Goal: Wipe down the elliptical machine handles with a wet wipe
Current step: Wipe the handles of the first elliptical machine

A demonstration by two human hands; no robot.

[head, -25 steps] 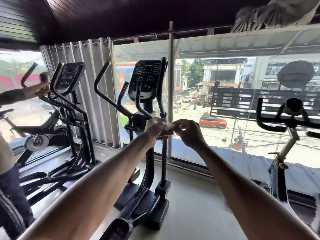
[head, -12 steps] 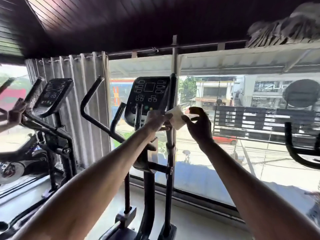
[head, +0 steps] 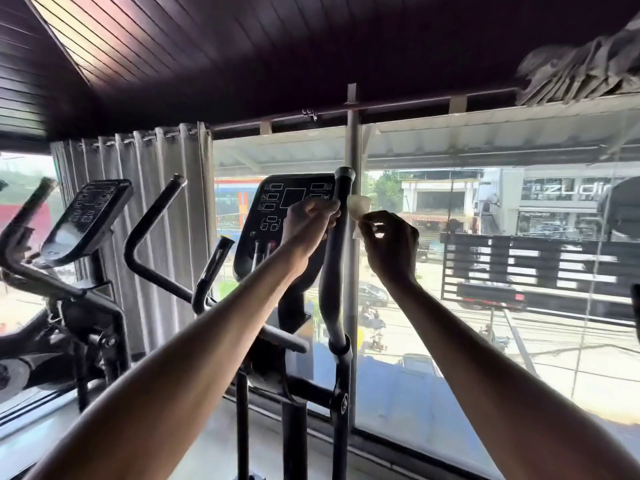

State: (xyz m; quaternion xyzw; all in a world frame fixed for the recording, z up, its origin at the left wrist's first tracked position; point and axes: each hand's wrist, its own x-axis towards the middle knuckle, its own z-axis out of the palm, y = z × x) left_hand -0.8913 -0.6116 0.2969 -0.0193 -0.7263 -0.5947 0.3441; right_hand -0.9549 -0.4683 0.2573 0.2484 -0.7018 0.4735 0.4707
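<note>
A small, crumpled white wet wipe (head: 358, 205), pinched by the right hand (head: 390, 244), lies against the upright black handle (head: 331, 271) near its capped top. The left hand (head: 309, 220) curls on the opposite side, grip unclear. The window (head: 450, 323) is just behind.

Hard daylight pours through the window (head: 485, 271) at center and right, overexposing the street. The ceiling (head: 277, 46) stays dark, the arms backlit. Wide-angle bending and slight blur mark the edges.

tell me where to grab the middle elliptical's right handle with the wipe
Grip the right handle on its upper stretch below the end cap, from the right, where the right hand pinches the wet wipe. The bar is round and near upright, so fingers wrap it.
</note>
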